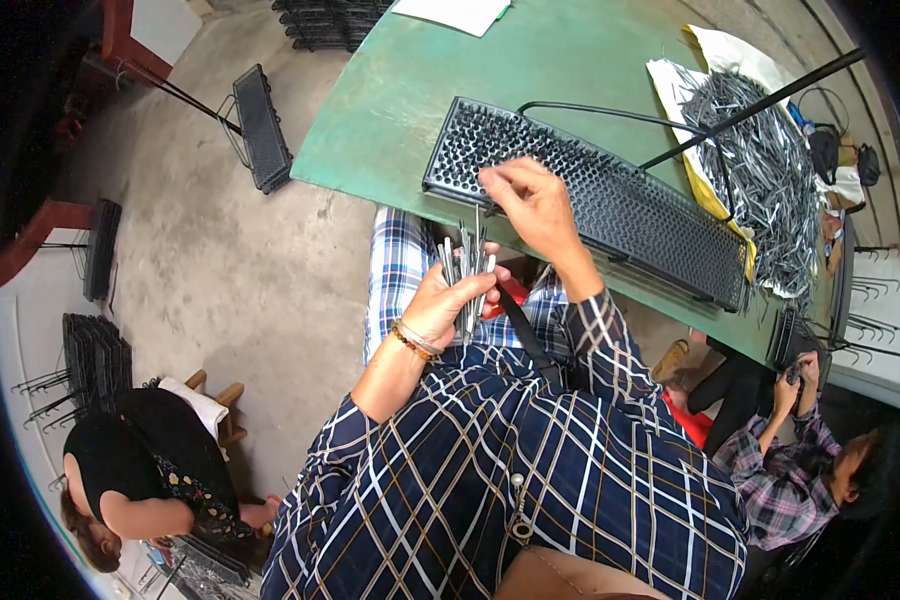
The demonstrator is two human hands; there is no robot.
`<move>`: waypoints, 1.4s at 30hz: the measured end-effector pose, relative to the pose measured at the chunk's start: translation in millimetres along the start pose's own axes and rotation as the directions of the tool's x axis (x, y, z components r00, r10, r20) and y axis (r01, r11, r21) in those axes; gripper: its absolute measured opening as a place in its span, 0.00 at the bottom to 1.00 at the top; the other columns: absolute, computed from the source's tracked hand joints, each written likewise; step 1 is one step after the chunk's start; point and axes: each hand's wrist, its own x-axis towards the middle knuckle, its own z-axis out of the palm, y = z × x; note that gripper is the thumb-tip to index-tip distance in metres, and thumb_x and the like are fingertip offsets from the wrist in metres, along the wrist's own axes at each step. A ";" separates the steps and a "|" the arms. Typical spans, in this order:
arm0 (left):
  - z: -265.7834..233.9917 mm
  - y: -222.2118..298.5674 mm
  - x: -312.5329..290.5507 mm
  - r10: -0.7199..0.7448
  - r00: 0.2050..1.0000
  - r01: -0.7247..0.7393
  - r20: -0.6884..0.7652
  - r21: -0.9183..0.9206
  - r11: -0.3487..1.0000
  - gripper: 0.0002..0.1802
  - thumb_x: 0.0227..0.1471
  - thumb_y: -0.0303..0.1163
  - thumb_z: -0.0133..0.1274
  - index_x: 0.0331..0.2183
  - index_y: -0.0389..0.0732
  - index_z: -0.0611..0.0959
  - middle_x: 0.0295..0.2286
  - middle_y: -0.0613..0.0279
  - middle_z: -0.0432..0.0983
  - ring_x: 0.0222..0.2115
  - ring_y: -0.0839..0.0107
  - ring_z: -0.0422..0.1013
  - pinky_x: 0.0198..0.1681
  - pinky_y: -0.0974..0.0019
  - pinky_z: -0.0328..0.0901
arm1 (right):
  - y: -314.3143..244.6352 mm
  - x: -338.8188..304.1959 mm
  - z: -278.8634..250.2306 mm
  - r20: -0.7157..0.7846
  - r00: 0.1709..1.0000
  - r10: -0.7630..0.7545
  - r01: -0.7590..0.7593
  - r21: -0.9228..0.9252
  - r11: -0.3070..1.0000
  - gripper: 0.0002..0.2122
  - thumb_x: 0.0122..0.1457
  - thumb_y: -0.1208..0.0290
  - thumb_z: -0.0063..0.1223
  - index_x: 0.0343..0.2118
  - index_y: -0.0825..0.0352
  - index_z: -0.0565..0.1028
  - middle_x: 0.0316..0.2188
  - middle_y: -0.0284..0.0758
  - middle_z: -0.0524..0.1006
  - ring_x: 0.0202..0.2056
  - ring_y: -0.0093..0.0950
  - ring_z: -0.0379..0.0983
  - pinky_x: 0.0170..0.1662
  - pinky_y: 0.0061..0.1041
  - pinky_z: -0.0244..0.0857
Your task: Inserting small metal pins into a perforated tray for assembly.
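My left hand [448,297] is closed around a bunch of thin grey metal pins [467,252], held upright just in front of the table edge. My right hand [533,205] hovers over the left front part of a long black rack [600,205], thumb and fingers pinched together. Whatever those fingertips hold, if anything, is too small to make out. Rows of dark pegs or holes cover the rack's top, and a black wire handle [595,115] runs along its far side. The rack lies slantwise on a green table [370,130].
A pile of loose metal pins [750,150] lies on a white and yellow sack [675,90] at the right. White paper [455,14] rests at the far edge. Another rack [260,128] stands on the floor at left. Two other people sit nearby, one lower left, one lower right.
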 end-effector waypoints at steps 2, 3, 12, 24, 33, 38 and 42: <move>-1.1 -0.3 0.0 0.017 1.000 -0.017 0.019 0.020 1.000 0.21 0.50 0.24 0.52 0.48 0.39 0.70 0.33 0.58 0.75 0.26 0.76 0.70 0.26 0.71 0.69 | -6.1 -7.3 -6.8 0.425 0.831 0.360 -0.465 0.175 0.868 0.10 0.55 0.69 0.57 0.35 0.70 0.78 0.26 0.31 0.77 0.29 0.18 0.71 0.31 0.19 0.66; 0.5 0.0 0.1 0.014 1.000 -0.015 0.021 0.022 1.000 0.21 0.50 0.24 0.52 0.48 0.39 0.70 0.33 0.58 0.75 0.26 0.76 0.70 0.26 0.71 0.69 | -8.7 -13.5 -8.1 0.480 0.818 0.318 -0.521 0.381 0.764 0.11 0.54 0.66 0.57 0.32 0.71 0.78 0.20 0.29 0.75 0.21 0.15 0.69 0.23 0.15 0.63; 4.8 -1.8 1.6 -0.017 0.998 0.011 0.054 0.105 0.994 0.20 0.51 0.25 0.52 0.48 0.37 0.71 0.33 0.59 0.76 0.26 0.77 0.70 0.31 0.72 0.68 | 3.4 -14.9 -21.6 0.324 0.831 0.451 -0.555 0.500 0.665 0.09 0.55 0.69 0.56 0.33 0.70 0.78 0.25 0.29 0.77 0.25 0.15 0.70 0.27 0.14 0.64; -3.1 -3.5 21.7 0.021 0.999 -0.023 0.028 0.080 0.997 0.21 0.50 0.23 0.51 0.48 0.37 0.70 0.34 0.56 0.75 0.26 0.75 0.71 0.26 0.72 0.70 | 28.0 7.3 -1.2 -0.119 0.928 0.354 -0.256 0.489 0.834 0.09 0.57 0.71 0.54 0.36 0.71 0.76 0.27 0.32 0.78 0.24 0.16 0.70 0.27 0.13 0.64; -14.7 2.7 30.3 0.084 0.995 -0.080 -0.059 0.077 0.994 0.21 0.50 0.23 0.52 0.47 0.36 0.69 0.37 0.51 0.75 0.27 0.74 0.72 0.28 0.73 0.70 | 23.5 -3.6 4.3 -0.145 0.972 0.182 -0.132 0.298 0.945 0.10 0.57 0.75 0.52 0.41 0.73 0.74 0.31 0.36 0.78 0.32 0.20 0.75 0.34 0.19 0.70; -13.8 -1.2 17.6 0.022 0.999 -0.017 -0.046 0.100 0.995 0.20 0.50 0.23 0.52 0.46 0.34 0.71 0.38 0.53 0.76 0.30 0.73 0.71 0.30 0.72 0.68 | 19.9 -3.9 11.6 -0.197 0.980 -0.032 0.032 -0.002 0.999 0.08 0.54 0.76 0.54 0.38 0.70 0.76 0.29 0.36 0.79 0.27 0.20 0.74 0.30 0.20 0.68; -10.8 -3.9 6.4 -0.013 1.000 0.014 -0.010 0.129 0.992 0.21 0.50 0.24 0.52 0.47 0.33 0.70 0.39 0.54 0.75 0.32 0.74 0.71 0.31 0.72 0.68 | 26.2 -1.9 12.0 -0.248 0.956 -0.158 0.132 -0.118 0.984 0.07 0.53 0.76 0.56 0.35 0.69 0.77 0.28 0.36 0.79 0.26 0.23 0.74 0.30 0.21 0.66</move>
